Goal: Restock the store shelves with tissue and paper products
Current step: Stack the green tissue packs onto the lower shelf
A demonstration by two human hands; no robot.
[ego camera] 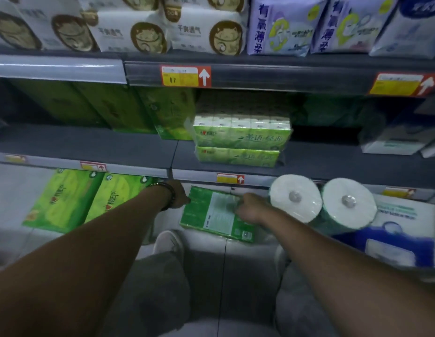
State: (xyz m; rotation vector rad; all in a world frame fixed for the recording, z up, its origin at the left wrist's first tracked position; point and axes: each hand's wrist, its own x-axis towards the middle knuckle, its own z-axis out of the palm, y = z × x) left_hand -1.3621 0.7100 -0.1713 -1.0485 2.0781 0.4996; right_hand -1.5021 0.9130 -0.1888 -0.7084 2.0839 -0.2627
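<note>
A green tissue pack [211, 212] with a pale label lies tilted on the bottom shelf, below the middle shelf's edge. My left hand [178, 194] holds its left end; the fingers are partly hidden behind the pack. My right hand [248, 207] grips its right side, fingers curled over the top face. Two stacked green tissue packs [240, 142] sit on the middle shelf [90, 144] just above.
Two bright green packs [73, 200] lie at the lower left. Two white paper rolls [321, 200] sit right of my right hand, beside a blue and white pack [401, 229]. White and purple packs fill the top shelf. Dark green packs stand at the middle shelf's back.
</note>
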